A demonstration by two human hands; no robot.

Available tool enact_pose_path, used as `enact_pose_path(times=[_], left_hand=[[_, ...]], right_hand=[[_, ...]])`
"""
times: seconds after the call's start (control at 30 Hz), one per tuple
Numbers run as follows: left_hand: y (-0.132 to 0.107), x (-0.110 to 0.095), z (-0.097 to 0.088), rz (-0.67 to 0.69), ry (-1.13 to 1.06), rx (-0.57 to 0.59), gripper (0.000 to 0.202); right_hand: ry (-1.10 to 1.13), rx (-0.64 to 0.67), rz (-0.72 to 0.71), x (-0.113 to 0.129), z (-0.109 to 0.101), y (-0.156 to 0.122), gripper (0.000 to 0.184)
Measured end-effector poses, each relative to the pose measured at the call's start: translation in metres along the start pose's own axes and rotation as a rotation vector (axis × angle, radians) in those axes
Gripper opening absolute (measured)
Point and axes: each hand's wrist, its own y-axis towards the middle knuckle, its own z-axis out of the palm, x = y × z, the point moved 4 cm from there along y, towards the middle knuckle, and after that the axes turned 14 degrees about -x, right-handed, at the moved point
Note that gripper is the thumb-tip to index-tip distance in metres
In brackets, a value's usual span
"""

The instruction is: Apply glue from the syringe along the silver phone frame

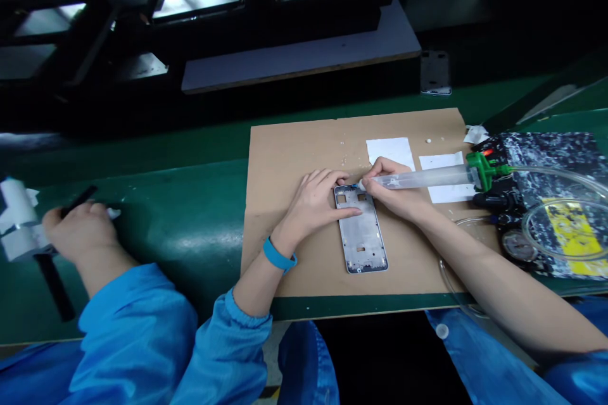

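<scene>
Cardboard (pixel 294 266) is spread on the green counter (pixel 204 215), and on it a metal frame (pixel 361 228) is laid, its long side pointed away from the body, far end tipped a bit left. Its far half is held by the left hand (pixel 316 199), the nearer one, with the thumb laid on top. By the right hand (pixel 387 186), a clear syringe (pixel 427 176) is gripped low down, its tip set at the frame's far edge.

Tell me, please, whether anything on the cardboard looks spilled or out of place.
A white crumb and smaller specks lie on the cardboard near its far edge, resembling stray debris; their material is unclear.
</scene>
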Motion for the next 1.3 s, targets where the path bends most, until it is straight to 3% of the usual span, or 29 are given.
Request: enact_pose_path(times=[1.3], left_hand=[[0.0006, -0.0022, -0.0008, -0.010, 0.004, 0.010, 0.067]], right_hand=[[-0.017, -0.045, 0.025, 0.0045, -0.0017, -0.0007, 0.024]])
